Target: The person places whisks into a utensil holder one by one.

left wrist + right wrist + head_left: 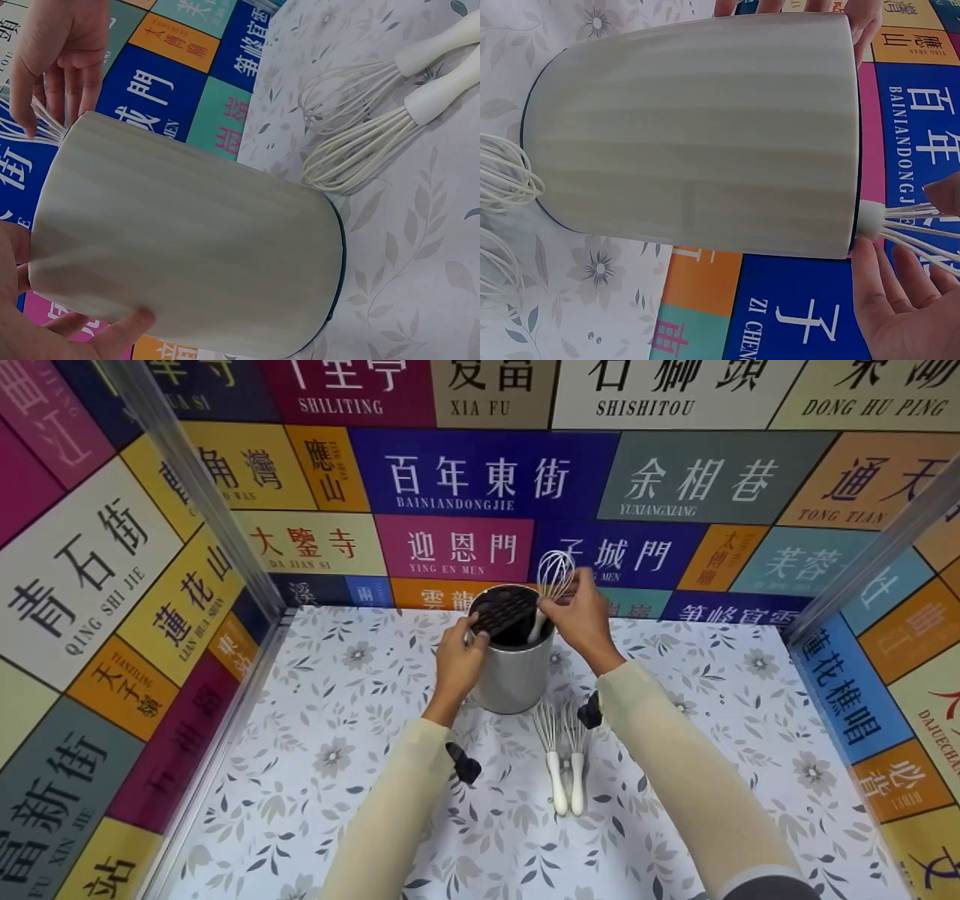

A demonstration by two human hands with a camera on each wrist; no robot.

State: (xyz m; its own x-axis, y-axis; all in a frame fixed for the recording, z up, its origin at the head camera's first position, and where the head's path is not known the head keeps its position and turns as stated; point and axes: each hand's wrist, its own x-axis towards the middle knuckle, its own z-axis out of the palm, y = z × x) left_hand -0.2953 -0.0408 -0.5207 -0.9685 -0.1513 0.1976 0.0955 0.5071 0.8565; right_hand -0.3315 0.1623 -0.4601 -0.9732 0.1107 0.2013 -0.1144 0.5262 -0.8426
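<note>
One whisk handle-down in the canister, two on the counter

My right grip pinches the whisk by its wires, and its handle points down into the mouth of the canister. My left grip holds that canister near its rim, thumb and fingers against the wall. The canister stands upright on the flowered counter, close to the back panel.

As I judge it, this whisk is most of the way done: the handle is inside, the wires stand clear above the rim, and only my letting go remains. The second whisk and the third whisk lie side by side outside the canister, handles towards me, untouched by either grip.

What I can't see is how deep the handle goes, or whether it meets the bottom. A dark slotted piece sits tilted in the mouth; I can't tell whether it is an insert or the head of another tool, nor whether my left fingertips touch it. The rest of the canister's inside is too dark to read. Both wrist views cut off the loose whisks, and I can't tell whether their wires touch the canister's base.
</note>
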